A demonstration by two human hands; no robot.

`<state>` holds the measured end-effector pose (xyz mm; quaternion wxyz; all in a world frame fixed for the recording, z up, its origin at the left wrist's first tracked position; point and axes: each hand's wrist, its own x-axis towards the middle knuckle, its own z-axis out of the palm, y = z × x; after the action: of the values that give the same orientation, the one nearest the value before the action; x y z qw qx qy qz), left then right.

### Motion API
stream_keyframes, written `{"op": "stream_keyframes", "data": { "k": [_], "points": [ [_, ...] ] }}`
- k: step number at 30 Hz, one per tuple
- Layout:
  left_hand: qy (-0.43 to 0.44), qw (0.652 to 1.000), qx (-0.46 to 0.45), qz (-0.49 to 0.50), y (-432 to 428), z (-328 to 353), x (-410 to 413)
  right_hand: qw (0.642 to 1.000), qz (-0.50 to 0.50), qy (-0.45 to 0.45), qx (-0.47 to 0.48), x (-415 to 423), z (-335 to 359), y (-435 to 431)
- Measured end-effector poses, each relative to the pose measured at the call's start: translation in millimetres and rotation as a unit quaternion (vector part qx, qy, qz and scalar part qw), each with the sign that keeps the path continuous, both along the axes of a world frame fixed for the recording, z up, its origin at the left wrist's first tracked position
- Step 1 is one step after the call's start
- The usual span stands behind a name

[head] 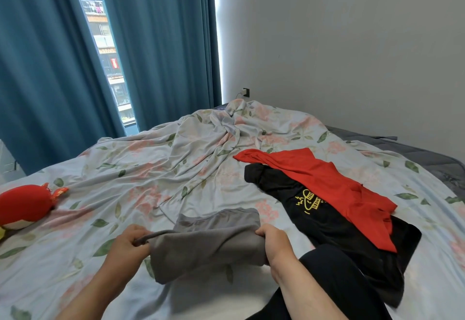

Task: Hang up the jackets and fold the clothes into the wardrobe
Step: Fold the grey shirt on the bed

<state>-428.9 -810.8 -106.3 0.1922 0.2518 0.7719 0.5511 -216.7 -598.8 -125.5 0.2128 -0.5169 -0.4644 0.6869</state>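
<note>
Grey garment is half folded at the near edge of the bed, and both hands have hold of it. The left hand has its fingers curled tight round the left end, where the fabric is bunched into a thin rolled edge. The right hand is clamped on the right end with the thumb on top and the fingers tucked underneath. The upper layer is lifted a bit between the hands, and the part farther from the person lies flat on the floral sheet. A black trouser leg sits just below the right forearm. Right of the grey piece there's a black top with a yellow print spread out. A red garment lies partly over its far side, so those two overlap. The sheet is pretty rumpled toward the far end of the bed, and a dark grey mattress edge peeks out on the right. Way off at the left edge sits a red plush toy. Behind the bed are teal curtains with a window gap, plus a wall socket on the pale wall.
</note>
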Motion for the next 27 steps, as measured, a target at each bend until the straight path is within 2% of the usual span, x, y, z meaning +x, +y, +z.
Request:
{"op": "stream_keyframes", "data": {
  "k": [2,5,8,10,12,15,18,19,22,23,25,27],
  "points": [
    [-0.053,0.998,0.016,-0.017,2,-2,4,0.999,0.018,-0.020,-0.042,-1,-4,1],
    [-0.182,0.983,0.014,-0.009,10,-13,7,0.995,0.014,-0.034,-0.094,-3,-8,7],
    [-0.259,0.966,0.023,0.005,20,-23,10,0.993,-0.011,-0.041,-0.111,-6,-17,17],
    [-0.315,0.947,0.053,0.035,33,-32,2,0.994,-0.038,-0.049,-0.086,-7,-24,23],
    [-0.292,0.955,0.024,0.033,43,-42,0,0.996,-0.045,-0.064,-0.038,-9,-29,28],
    [-0.152,0.987,-0.055,-0.005,43,-60,15,0.998,-0.047,-0.050,-0.002,-13,-33,29],
    [-0.086,0.993,-0.079,0.001,40,-78,16,0.996,-0.033,-0.073,0.030,-22,-41,31],
    [-0.075,0.994,-0.083,0.016,44,-80,11,0.996,-0.019,-0.088,0.025,-27,-43,31],
    [-0.086,0.993,-0.058,0.049,56,-84,3,0.988,0.044,-0.127,-0.081,-35,-53,28],
    [-0.091,0.993,-0.051,0.054,60,-84,2,0.984,0.073,-0.140,-0.088,-33,-52,26],
    [-0.096,0.993,-0.042,0.049,65,-89,-3,0.977,0.129,-0.171,-0.016,-30,-54,29],
    [-0.097,0.993,-0.034,0.059,71,-91,-11,0.979,0.119,-0.153,0.061,-32,-62,37]
  ]
}}
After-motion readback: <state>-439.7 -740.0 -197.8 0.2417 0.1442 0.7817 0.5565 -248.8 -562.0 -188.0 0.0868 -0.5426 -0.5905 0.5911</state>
